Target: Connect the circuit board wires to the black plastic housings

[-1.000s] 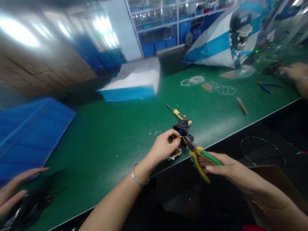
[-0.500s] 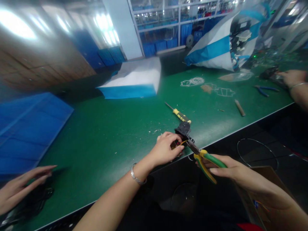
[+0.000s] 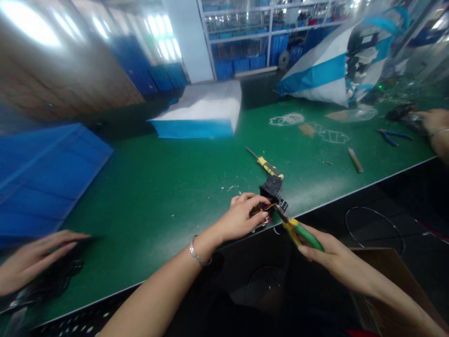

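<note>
My left hand is closed on a black plastic device with thin coloured wires coming out of it, at the front edge of the green table. My right hand grips pliers with green and yellow handles. Their jaws touch the device beside the wires; whether a wire lies between them I cannot tell. Just behind the device lies a screwdriver with a yellow and black handle.
A white and blue bag lies at the back, and a striped sack of parts stands right of it. Blue-handled pliers lie at right. Co-workers' hands show at the left and right. A blue bin stands left.
The pliers' handles have come closer together in my right hand. My left hand stays on the device. The whole view has shifted slightly.
</note>
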{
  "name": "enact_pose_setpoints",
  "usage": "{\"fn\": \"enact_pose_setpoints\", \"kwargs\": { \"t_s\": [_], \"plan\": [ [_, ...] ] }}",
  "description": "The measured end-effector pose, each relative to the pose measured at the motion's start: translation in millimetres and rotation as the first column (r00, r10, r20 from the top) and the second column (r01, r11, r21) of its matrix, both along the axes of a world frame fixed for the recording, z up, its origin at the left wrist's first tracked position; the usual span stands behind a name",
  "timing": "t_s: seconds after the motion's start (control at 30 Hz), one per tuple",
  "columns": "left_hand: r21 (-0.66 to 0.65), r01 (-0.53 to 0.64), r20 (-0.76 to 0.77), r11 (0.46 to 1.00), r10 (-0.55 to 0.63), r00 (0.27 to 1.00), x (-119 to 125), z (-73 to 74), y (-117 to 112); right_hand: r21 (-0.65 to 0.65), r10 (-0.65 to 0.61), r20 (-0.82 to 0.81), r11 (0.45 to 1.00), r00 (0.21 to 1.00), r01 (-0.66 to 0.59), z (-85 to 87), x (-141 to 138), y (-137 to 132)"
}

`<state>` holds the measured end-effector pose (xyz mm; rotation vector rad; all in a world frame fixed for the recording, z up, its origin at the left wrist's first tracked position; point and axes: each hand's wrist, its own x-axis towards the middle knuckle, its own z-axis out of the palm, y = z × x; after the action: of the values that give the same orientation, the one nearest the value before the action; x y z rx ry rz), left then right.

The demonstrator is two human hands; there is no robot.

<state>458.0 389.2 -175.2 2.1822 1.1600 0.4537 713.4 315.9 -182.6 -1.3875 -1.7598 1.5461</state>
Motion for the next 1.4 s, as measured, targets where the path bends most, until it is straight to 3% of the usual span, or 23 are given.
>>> {"fn": "enact_pose_setpoints", "kwargs": {
  "t_s": [0.4, 0.9, 1.4],
  "plan": [
    [0.080, 0.030, -0.011, 0.996, -0.029, 1.000, 14.7, -7.2, 2.1, -0.042, -0.134, -0.058, 0.990, 0.989, 0.131, -2.9, 7.6, 7.8],
    [0.034, -0.058, 0.076, 0.998, 0.055, 0.996, 18.7, -26.4, 2.3, 0.046, 0.053, 0.052, 0.997, 0.997, -0.055, -5.8, 10.1, 3.0],
    [0.001, -0.034, 0.136, 0.999, 0.034, 0.990, 18.8, -27.7, 8.3, 0.188, 0.151, 0.364, 0.955, 0.919, -0.231, 4.8, 24.6, 20.5]
  ]
}}
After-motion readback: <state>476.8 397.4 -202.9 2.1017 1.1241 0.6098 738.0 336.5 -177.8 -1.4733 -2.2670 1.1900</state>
